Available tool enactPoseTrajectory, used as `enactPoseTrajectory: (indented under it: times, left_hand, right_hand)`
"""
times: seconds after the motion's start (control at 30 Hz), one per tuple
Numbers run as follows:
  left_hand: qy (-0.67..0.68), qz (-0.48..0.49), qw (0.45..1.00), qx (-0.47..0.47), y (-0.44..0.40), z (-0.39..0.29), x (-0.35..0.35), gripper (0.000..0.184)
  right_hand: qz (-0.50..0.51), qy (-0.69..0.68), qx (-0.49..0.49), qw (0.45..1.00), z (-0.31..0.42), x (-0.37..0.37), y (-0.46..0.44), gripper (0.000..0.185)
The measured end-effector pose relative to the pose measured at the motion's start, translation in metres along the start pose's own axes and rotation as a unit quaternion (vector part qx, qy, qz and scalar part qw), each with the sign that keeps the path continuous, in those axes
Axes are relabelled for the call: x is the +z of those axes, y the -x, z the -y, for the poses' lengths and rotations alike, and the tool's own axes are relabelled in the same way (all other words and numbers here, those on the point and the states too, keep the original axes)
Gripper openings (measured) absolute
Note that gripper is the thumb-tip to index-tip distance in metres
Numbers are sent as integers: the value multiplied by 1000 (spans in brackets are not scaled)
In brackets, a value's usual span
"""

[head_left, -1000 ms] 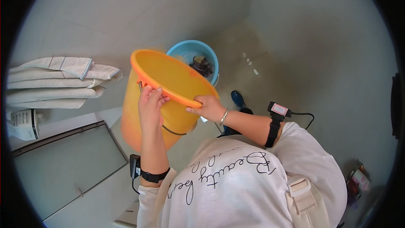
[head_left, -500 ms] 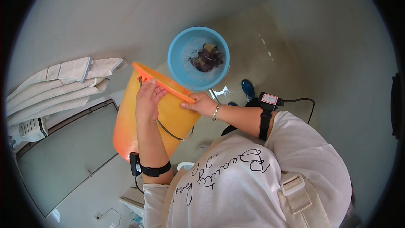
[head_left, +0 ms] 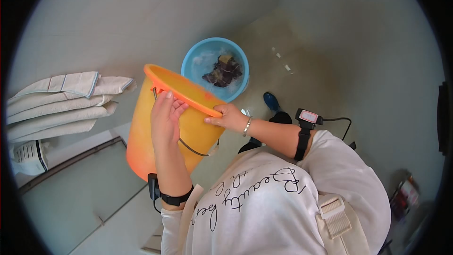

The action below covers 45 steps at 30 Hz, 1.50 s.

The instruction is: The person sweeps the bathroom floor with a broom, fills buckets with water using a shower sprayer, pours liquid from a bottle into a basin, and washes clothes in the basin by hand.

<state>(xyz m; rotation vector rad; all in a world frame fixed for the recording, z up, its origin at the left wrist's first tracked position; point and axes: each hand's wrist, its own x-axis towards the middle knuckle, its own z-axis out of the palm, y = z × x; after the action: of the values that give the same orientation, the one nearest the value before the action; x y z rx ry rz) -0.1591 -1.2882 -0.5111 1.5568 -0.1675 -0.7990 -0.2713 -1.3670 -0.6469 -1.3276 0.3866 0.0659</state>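
A yellow-orange bucket [head_left: 141, 132] with an orange rim leans in front of me, its inside partly showing. My right hand [head_left: 232, 117] is closed on the rim, the thumb on the outside wall. My left hand [head_left: 166, 120] is at the near side of the rim, fingers partly curled against it; its exact hold is partly hidden. The thin wire handle [head_left: 191, 150] hangs down the bucket's outside. Just beyond the rim stands a round blue tub [head_left: 244, 82] of sudsy water. Dark cloth [head_left: 223, 72] with a tan patch lies in it.
Folded pale cloths [head_left: 61, 108] are stacked at the left, above a white slotted box [head_left: 29, 157]. A glass panel [head_left: 71, 198] is at lower left. The floor [head_left: 273, 42] looks wet by my blue boot [head_left: 271, 100]. Blurred items [head_left: 406, 196] lie at lower right.
The bucket's mouth has turned further into view, showing more of its inside. Both hands remain at the rim. The view has shifted, with the tub slightly lower and further left.
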Motion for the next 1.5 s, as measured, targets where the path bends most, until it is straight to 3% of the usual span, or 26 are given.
enactPoseTrajectory:
  times: [0.07, 0.13, 0.17, 0.2, 0.23, 0.27, 0.3, 0.37, 0.4, 0.43, 0.47, 0.6, 0.67, 0.73, 0.77, 0.8, 0.9, 0.97, 1.03, 1.1, 1.13, 1.2, 1.33, 1.4, 1.43, 1.5]
  left_hand:
    - [14, 36, 999, 23, 16, -3, -1, 31]
    - [31, 83, 994, 61, 31, 0, 11, 35]
    - [36, 108, 991, 77, 37, 2, 17, 36]
    - [32, 142, 986, 86, 43, 5, 22, 37]
    - [16, 161, 975, 150, 37, 2, 17, 37]
    - [12, 213, 968, 131, 43, 6, 35, 37]
    - [3, 223, 967, 126, 51, 8, 55, 37]
    - [-22, 260, 958, 116, 70, 25, 89, 37]
    - [-52, 286, 952, 97, 77, 43, 104, 37]
    - [-83, 309, 944, 80, 87, 63, 120, 38]
    - [-102, 299, 946, 70, 30, 33, 130, 39]
    - [-197, 331, 923, -10, 68, 121, 219, 36]
    - [-306, 363, 880, -6, 64, 157, 244, 39]
    - [-428, 420, 799, -53, -126, 196, 295, 44]
    - [-472, 431, 767, -53, -181, 205, 271, 43]
    - [-481, 443, 754, -65, -221, 204, 235, 42]
    - [-539, 464, 695, -106, -257, 258, 220, 41]
    - [-576, 436, 674, -153, -277, 252, 207, 39]
    - [-608, 407, 656, -186, -297, 270, 173, 36]
    - [-664, 357, 628, -193, -295, 272, 164, 34]
    - [-667, 355, 625, -194, -296, 273, 160, 34]
    - [-688, 317, 618, -211, -308, 268, 159, 35]
    - [-649, 313, 658, -218, -303, 276, 188, 31]
    - [-625, 330, 672, -221, -302, 281, 208, 31]
    - [-593, 353, 690, -219, -300, 283, 215, 31]
    - [-590, 363, 692, -206, -292, 286, 224, 32]
  right_hand:
    - [-30, 52, -32, 998, -2, -2, 12, 40]
    - [-40, -8, -115, 993, -9, -21, 37, 44]
    - [-89, -4, -111, 990, -14, -31, 52, 44]
    - [-259, 119, -137, 949, -20, -38, 64, 43]
    - [-404, 236, -200, 861, -22, -46, 39, 44]
    - [-469, 169, -124, 858, -31, -61, 54, 52]
    - [-513, 158, -108, 837, -44, -75, 70, 52]
    - [-623, -94, 56, 775, -70, -96, 107, 51]
    - [-646, -115, 60, 753, -85, -102, 138, 51]
    - [-481, -397, -21, 781, -103, -106, 173, 48]
    - [-238, -625, -114, 735, -72, -136, 124, 46]
    - [-296, -697, -185, 627, -180, -150, 189, 40]
    - [-373, -734, -231, 518, -219, -149, 216, 36]
    - [-490, -737, -200, 421, -251, -238, 124, 34]
    - [-535, -738, -178, 371, -262, -242, 89, 32]
    - [-568, -724, -161, 357, -269, -234, 56, 34]
    - [-653, -707, -90, 254, -342, -260, 86, 30]
    - [-675, -701, -170, 153, -356, -274, 98, 25]
    - [-717, -683, -80, 117, -425, -281, 118, 23]
    - [-718, -683, -125, 48, -455, -287, 147, 23]
    - [-716, -686, -122, 45, -468, -289, 159, 23]
    - [-708, -678, -197, -31, -479, -297, 171, 23]
    - [-718, -659, -218, -56, -502, -290, 181, 21]
    - [-722, -682, -120, -19, -498, -284, 174, 29]
    - [-722, -681, -120, -16, -493, -283, 172, 29]
    - [-718, -650, 211, 136, -481, -280, 169, 45]
